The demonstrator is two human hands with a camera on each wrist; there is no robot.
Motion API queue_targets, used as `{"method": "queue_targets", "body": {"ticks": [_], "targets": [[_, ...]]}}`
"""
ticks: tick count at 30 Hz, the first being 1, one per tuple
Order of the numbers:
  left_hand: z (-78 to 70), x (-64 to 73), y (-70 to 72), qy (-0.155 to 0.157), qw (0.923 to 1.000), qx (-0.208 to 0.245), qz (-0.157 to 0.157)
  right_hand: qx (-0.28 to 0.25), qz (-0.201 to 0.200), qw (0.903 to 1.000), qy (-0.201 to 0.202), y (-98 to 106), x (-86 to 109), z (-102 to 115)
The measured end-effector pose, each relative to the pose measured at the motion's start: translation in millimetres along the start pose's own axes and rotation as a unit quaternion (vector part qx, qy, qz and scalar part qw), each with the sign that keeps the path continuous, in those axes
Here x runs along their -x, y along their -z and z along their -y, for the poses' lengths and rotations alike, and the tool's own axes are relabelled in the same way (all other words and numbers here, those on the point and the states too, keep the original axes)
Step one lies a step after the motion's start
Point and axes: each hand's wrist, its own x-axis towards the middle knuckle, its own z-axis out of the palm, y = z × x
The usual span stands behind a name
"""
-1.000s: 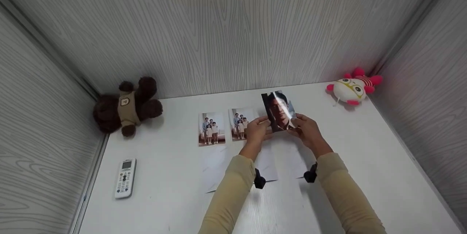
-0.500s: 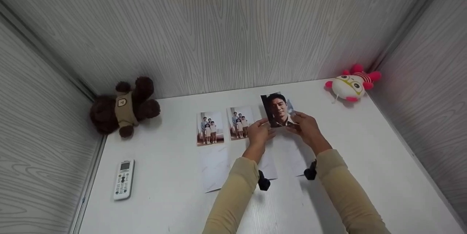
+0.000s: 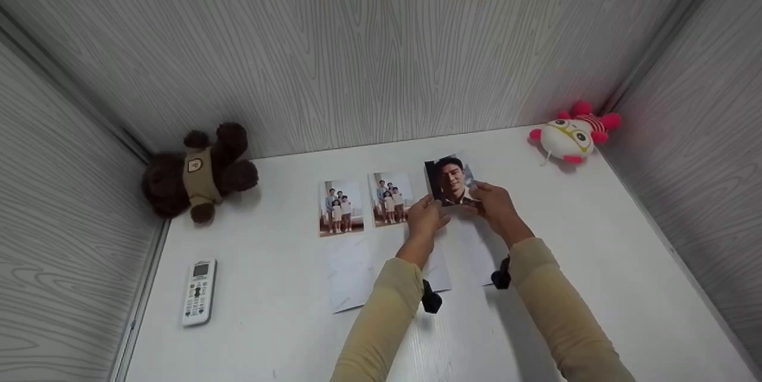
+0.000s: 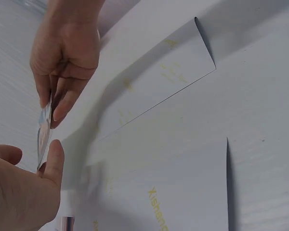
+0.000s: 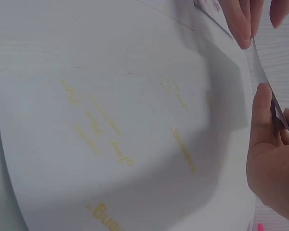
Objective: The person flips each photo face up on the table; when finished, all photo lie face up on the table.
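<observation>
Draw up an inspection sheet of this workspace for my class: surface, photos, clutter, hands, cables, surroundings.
Surface: white table, with some shadow.
Job's things: portrait photo, held; two family photos, face up; three white sheets nearer the camera.
Clutter: brown teddy bear and remote at left; pink-and-white toy at back right.
Hands: left hand and right hand pinch the portrait photo.
Cables: nothing seen.
Surroundings: grey wood-grain walls, back and both sides.

From here I count two family photos [image 3: 341, 207], one portrait [image 3: 450, 181], three white sheets [image 3: 347, 272], two plush toys [image 3: 201, 177], one remote [image 3: 199, 293].
</observation>
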Motion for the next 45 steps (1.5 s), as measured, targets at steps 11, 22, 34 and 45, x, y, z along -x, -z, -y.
{"method": "queue_targets", "body": {"ticks": [11, 22, 34, 45], "targets": [[0.4, -2.2, 3.7, 0.011, 0.9999, -0.002, 0.012, 0.058, -0.005, 0.9983, -0.009, -1.7, -5.8, -4.0], [0.5, -0.6, 5.8, 0.012, 0.9998, 0.008, 0.017, 0.053, -0.053, 0.9970, -0.022, 4.1, -4.4, -5.1], [-17.0, 1.7, 38.0, -0.014, 0.9992, -0.031, 0.020, 0.101, -0.062, 0.9929, 0.004, 7.3, 3.5, 1.4], [-57.4, 1.6, 134.5, -0.063, 0.9870, -0.142, -0.042, 0.111, -0.026, 0.9924, 0.046, -16.4, 9.5, 0.7]]}}
